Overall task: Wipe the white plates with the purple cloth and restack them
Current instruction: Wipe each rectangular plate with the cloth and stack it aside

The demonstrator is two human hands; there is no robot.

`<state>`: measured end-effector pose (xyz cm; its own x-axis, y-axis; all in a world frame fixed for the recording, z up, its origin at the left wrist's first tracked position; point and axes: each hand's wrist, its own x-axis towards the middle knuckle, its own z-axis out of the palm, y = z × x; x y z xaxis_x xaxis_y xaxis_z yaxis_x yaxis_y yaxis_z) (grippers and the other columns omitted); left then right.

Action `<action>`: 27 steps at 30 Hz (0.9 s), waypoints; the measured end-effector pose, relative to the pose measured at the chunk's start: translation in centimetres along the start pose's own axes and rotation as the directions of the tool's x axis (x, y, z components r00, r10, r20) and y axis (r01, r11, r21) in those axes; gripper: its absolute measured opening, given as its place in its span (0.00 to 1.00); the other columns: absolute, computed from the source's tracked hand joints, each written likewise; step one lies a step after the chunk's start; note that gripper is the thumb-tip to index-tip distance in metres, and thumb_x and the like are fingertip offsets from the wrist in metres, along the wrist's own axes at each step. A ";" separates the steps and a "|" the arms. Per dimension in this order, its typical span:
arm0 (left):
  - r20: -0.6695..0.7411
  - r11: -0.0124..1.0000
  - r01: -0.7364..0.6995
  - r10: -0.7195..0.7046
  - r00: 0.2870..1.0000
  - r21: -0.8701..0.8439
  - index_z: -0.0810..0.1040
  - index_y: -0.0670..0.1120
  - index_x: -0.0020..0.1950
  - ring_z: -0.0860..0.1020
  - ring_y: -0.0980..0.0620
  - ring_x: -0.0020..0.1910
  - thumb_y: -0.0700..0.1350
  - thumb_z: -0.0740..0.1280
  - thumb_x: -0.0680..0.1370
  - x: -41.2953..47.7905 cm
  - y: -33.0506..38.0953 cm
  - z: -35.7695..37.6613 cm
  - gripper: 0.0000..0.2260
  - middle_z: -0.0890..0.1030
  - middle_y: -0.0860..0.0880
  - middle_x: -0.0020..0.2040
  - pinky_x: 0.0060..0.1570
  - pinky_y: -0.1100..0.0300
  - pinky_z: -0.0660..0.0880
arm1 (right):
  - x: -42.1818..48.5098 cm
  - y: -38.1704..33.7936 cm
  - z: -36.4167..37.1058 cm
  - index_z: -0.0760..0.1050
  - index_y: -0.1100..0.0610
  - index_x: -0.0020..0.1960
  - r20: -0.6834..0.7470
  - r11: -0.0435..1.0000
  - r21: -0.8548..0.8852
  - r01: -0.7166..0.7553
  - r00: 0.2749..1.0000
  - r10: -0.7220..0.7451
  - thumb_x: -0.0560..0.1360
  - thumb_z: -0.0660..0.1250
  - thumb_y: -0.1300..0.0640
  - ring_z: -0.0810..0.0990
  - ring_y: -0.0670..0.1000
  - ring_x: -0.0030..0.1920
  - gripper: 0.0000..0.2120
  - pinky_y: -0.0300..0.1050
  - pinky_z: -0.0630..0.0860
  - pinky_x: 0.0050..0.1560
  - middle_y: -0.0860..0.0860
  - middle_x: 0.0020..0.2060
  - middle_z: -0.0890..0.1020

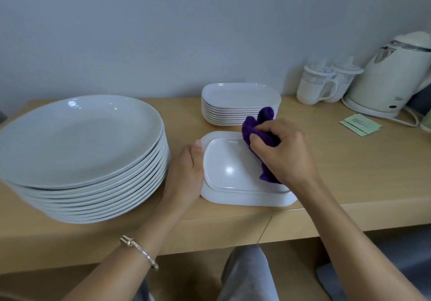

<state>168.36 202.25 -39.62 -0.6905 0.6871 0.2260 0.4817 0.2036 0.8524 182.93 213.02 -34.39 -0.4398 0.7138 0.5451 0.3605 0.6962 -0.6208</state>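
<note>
A white rectangular plate (pixel 231 172) lies upside down near the front edge of the wooden table. My left hand (pixel 186 174) holds its left rim, thumb on top. My right hand (pixel 282 151) grips the bunched purple cloth (pixel 258 125) and presses it against the plate's right side. Behind it stands a stack of several white rectangular plates (pixel 240 102). A tall stack of large round white plates (pixel 81 156) fills the left of the table.
Two lidded white mugs (pixel 326 83) and a white electric kettle (pixel 391 74) with its cord stand at the back right by the wall. Green packets (pixel 360 124) lie in front of the kettle. The table (pixel 349 165) has bare wood at the right.
</note>
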 end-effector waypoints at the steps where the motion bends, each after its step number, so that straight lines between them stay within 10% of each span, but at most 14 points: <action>1: -0.013 0.998 0.010 -0.009 1.000 0.069 0.68 0.46 0.40 0.71 0.50 0.35 0.52 0.50 0.85 0.0 0.1 0.1 0.18 0.73 0.51 0.35 0.36 0.56 0.60 | 0.0 0.1 0.1 0.82 0.56 0.42 0.010 0.999 -0.038 0.020 1.000 -0.020 0.70 0.70 0.59 0.73 0.44 0.41 0.03 0.34 0.68 0.43 0.45 0.36 0.79; 9: -0.054 0.873 0.054 -0.032 0.998 0.485 0.70 0.44 0.51 0.74 0.43 0.38 0.45 0.48 0.85 0.5 0.5 2.1 0.12 0.78 0.44 0.39 0.41 0.52 0.67 | -0.4 0.7 0.8 0.81 0.58 0.39 0.114 0.981 -0.188 0.055 0.993 -0.033 0.69 0.67 0.55 0.76 0.55 0.39 0.07 0.51 0.73 0.41 0.52 0.34 0.79; 27: 0.160 0.802 -0.163 0.085 0.983 0.575 0.71 0.43 0.44 0.76 0.42 0.45 0.50 0.50 0.84 0.7 0.4 1.2 0.17 0.74 0.44 0.42 0.44 0.50 0.71 | 0.6 3.0 2.1 0.83 0.54 0.45 0.228 0.981 -0.190 -0.040 0.970 0.084 0.72 0.68 0.54 0.74 0.50 0.46 0.06 0.44 0.68 0.47 0.49 0.42 0.80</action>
<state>168.72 203.64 -39.73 -0.5518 0.8046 0.2193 0.8089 0.4523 0.3757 182.05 215.37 -37.11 -0.5840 0.7333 0.3482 0.5276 0.6689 -0.5237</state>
